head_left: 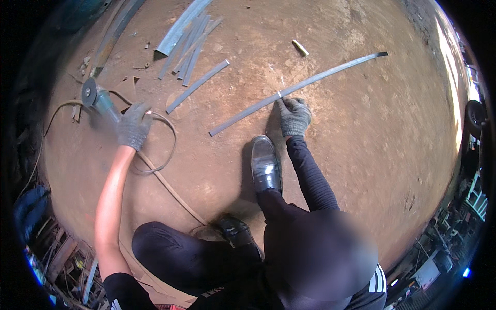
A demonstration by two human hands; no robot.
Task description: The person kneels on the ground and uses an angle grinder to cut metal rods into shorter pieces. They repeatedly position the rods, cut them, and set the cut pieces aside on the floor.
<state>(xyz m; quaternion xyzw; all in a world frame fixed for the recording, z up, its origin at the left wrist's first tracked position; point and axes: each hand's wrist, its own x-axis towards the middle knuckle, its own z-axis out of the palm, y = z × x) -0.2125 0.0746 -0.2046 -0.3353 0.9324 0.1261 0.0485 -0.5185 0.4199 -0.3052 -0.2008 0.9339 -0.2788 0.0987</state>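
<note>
My left hand [134,126], in a grey knit glove, is closed round the rear of an angle grinder [107,107] at the left. The grinder's dark disc [89,92] points away from me, and its cord runs back under my forearm. My right hand [295,116], gloved too and with a dark sleeve, has its fingers curled together at the near edge of a long flat metal bar [330,74]. The bar lies slantwise on the ground. Right by my fingertips, a short white mark [279,94] crosses it.
A shorter metal strip [197,87] lies between the grinder and the bar. Beyond it are several thin strips [194,49] and a wider metal channel [181,28]. A pale chalk-like stick [300,47] rests past the bar. My shoe [266,163] stands near my right hand; the cord [173,192] crosses the ground.
</note>
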